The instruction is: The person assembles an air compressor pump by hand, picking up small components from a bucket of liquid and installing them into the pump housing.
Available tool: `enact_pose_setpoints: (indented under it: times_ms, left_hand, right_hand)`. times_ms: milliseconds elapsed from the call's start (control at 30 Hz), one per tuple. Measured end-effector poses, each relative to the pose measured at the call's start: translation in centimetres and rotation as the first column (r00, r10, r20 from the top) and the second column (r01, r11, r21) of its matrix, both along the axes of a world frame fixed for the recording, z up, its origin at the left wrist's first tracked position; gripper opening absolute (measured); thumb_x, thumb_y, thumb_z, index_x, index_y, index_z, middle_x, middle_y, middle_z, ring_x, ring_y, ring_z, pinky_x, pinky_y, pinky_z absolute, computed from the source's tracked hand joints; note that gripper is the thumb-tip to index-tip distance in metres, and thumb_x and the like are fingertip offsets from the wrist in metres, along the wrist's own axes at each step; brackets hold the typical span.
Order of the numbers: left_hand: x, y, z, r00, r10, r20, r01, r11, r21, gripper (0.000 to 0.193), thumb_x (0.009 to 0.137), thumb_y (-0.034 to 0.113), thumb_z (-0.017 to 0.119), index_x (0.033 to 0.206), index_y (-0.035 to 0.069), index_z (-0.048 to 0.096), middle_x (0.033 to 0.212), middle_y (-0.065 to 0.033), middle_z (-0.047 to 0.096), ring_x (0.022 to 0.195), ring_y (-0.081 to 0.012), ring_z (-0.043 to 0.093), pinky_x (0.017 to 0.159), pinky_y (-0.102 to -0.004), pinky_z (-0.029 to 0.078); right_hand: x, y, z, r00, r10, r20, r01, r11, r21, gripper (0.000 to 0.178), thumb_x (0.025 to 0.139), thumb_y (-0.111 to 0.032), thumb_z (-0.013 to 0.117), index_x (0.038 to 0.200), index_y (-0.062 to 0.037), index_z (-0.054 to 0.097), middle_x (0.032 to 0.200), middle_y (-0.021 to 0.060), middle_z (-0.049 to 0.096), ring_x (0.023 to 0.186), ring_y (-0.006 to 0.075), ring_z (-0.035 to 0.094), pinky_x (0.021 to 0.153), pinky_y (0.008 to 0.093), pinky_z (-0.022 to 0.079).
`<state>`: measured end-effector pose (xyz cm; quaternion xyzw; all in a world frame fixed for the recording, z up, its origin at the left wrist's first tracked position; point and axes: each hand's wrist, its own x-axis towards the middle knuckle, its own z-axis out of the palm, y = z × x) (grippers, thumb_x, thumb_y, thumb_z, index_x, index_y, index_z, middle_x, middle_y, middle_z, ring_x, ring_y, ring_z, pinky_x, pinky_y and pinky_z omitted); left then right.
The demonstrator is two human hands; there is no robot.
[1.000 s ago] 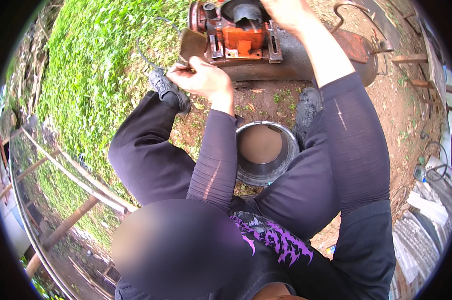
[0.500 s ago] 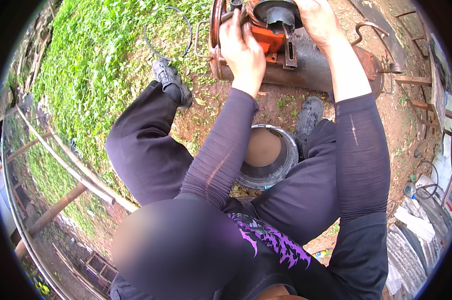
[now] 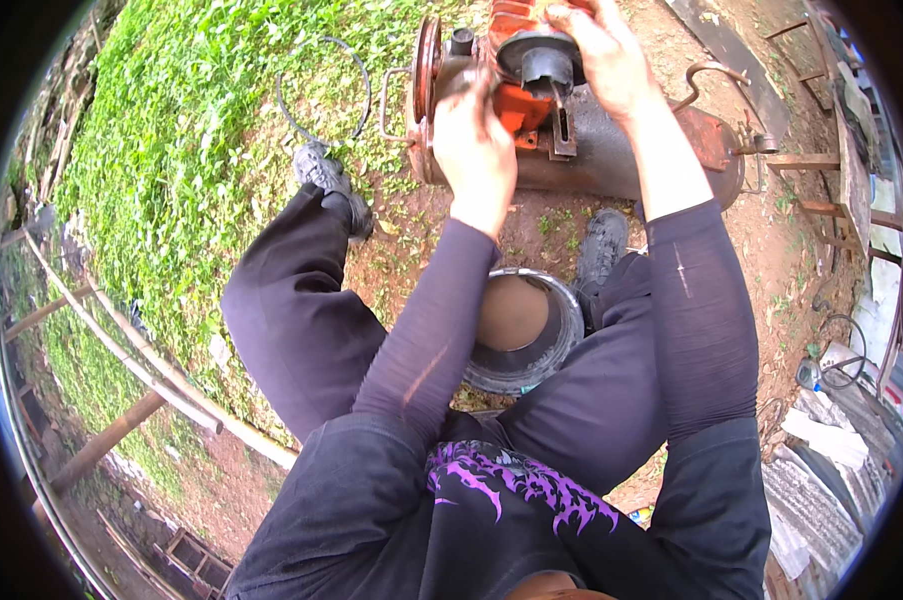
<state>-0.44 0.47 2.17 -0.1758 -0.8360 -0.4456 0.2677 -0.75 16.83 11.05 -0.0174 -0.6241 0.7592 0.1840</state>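
Note:
An air compressor lies in front of me, with a long, rusty dark tank (image 3: pixel 611 165) and an orange finned pump (image 3: pixel 520 105) on top. A reddish pulley wheel (image 3: pixel 424 70) stands at the pump's left. Facing me is a black, round filter-like housing (image 3: pixel 545 68). My left hand (image 3: pixel 476 160) is at the pump between wheel and housing; its fingers are smeared by motion, and I cannot tell whether they hold anything. My right hand (image 3: pixel 616 75) is closed around the pump's upper right side, against the housing's edge, some fingertips cut off by the picture's top.
Between my legs stands a dark round tub-like seat (image 3: pixel 519 375) with a brown top. A thin black hose (image 3: pixel 363 95) curls on the grass at left. A bent pipe (image 3: pixel 706 75) rises from the tank's right end. Corrugated sheets (image 3: pixel 821 500) lie at lower right; bamboo poles (image 3: pixel 161 370) stand left.
The view has shifted, so the compressor sits slightly lower and left. My left fingers have moved down from near the pulley's top and blurred. My right hand stays at the housing's right side.

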Motion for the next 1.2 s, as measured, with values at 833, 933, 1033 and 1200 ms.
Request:
enact_pose_setpoints:
  times_ms: [833,933,1033,1200]
  left_hand:
    - [0.3,0.7,0.5,0.996,-0.012,0.089,0.000,0.991,0.131,0.018,0.088,-0.001,0.068,0.105,0.005,0.067,0.101,-0.0122,0.069,0.102,-0.0326,0.064,0.089,-0.0432,0.050]
    - [1.1,-0.7,0.4,0.999,-0.007,0.047,0.010,0.998,-0.057,0.020,0.088,-0.002,0.067,0.105,0.007,0.067,0.100,-0.0126,0.069,0.100,-0.0339,0.064,0.088,-0.0456,0.048]
    - [-0.5,-0.1,0.7,0.999,0.021,0.040,-0.017,0.995,-0.097,0.018,0.090,0.002,0.066,0.107,0.007,0.066,0.100,-0.0130,0.068,0.098,-0.0355,0.062,0.086,-0.0466,0.046]
    - [2.6,-1.8,0.5,0.995,0.024,0.095,0.005,0.958,-0.285,0.014,0.092,0.004,0.063,0.106,0.007,0.062,0.102,-0.0151,0.067,0.092,-0.0370,0.062,0.084,-0.0464,0.046]
  right_hand:
    - [0.0,0.2,0.1,0.997,-0.065,0.041,0.061,0.994,0.096,0.051,0.098,-0.016,0.061,0.144,-0.0011,0.045,0.124,0.0088,0.059,0.112,0.0169,0.058,0.101,0.0323,0.049]
    - [-0.4,0.6,-0.3,0.999,-0.040,0.025,0.038,0.998,0.046,0.050,0.098,-0.016,0.060,0.144,-0.0016,0.046,0.123,0.0085,0.059,0.110,0.0162,0.058,0.098,0.0317,0.049]
    - [-0.2,0.4,-0.1,0.998,-0.047,0.038,0.045,0.997,0.063,0.050,0.098,-0.015,0.060,0.144,-0.0017,0.046,0.123,0.0084,0.059,0.108,0.0156,0.058,0.097,0.0313,0.049]
    - [0.4,0.1,0.1,0.993,-0.054,0.104,0.047,0.997,0.064,0.049,0.098,-0.014,0.060,0.144,-0.0013,0.047,0.122,0.0081,0.060,0.104,0.0154,0.060,0.096,0.0309,0.050]
